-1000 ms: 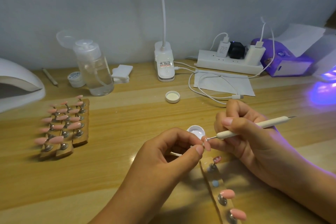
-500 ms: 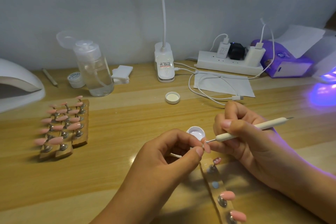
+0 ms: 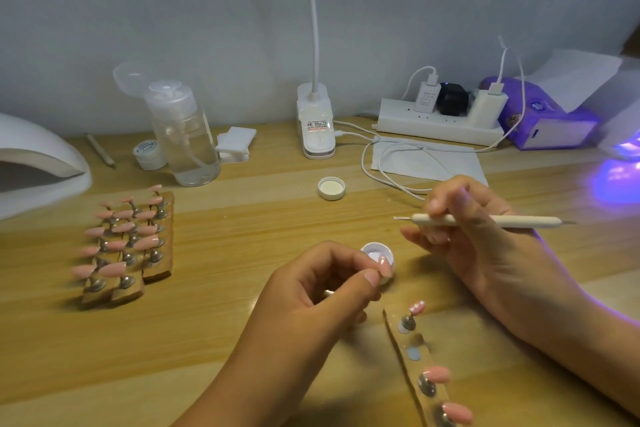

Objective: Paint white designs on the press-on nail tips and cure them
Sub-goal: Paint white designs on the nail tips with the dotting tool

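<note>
My left hand (image 3: 322, 291) pinches a pink nail tip (image 3: 385, 267) with white marks between thumb and forefinger, just in front of the small white gel pot (image 3: 374, 249). My right hand (image 3: 464, 236) holds a white dotting pen (image 3: 485, 219) level, its metal tip pointing left and raised clear of the nail tip. A wooden holder strip (image 3: 420, 371) lies below my right hand, carrying one tip with white dots (image 3: 416, 307) and two plain pink tips. Several pink tips stand on three wooden strips (image 3: 128, 243) at the left.
A white curing lamp (image 3: 34, 163) sits far left; another lamp (image 3: 623, 149) glows purple far right. At the back stand a clear pump bottle (image 3: 183, 142), small jar (image 3: 149, 154), cotton pads (image 3: 233, 144), desk lamp base (image 3: 316, 125), power strip (image 3: 440, 125) with cables, purple tissue pack (image 3: 550, 125). A white lid (image 3: 331, 188) lies mid-table.
My right hand has lifted the dotting pen up and to the right, away from the nail tip it was touching. My left hand still pinches the tip, shifted slightly right over the pot.
</note>
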A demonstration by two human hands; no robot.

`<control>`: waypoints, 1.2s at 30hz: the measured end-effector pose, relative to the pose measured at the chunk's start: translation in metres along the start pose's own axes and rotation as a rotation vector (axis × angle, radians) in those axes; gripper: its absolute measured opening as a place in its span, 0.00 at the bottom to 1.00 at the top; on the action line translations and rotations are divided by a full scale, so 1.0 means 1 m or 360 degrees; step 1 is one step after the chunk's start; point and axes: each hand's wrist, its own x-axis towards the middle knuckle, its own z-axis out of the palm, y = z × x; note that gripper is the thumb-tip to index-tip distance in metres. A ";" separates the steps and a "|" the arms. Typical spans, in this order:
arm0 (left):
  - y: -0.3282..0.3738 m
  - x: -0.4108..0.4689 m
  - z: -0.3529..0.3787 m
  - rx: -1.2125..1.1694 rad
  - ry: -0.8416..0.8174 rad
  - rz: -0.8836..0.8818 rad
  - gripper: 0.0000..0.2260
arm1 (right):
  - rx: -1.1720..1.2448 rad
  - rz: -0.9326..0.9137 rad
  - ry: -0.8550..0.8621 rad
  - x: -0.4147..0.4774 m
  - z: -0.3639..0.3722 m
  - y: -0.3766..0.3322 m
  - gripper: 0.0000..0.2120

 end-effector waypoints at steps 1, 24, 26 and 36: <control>0.001 0.001 0.000 -0.0066 0.0026 -0.0013 0.08 | -0.0113 -0.0027 0.0026 0.001 -0.001 -0.001 0.17; -0.001 0.005 -0.005 -0.0182 0.0146 -0.0031 0.11 | -0.1338 -0.0413 -0.0182 -0.004 0.005 0.009 0.08; -0.001 0.005 -0.005 -0.0179 0.0143 -0.0029 0.10 | -0.1337 -0.0392 -0.0190 -0.004 0.004 0.009 0.08; -0.001 0.004 -0.005 -0.0197 0.0132 -0.0036 0.10 | -0.1086 -0.0326 -0.0047 -0.006 0.006 0.006 0.05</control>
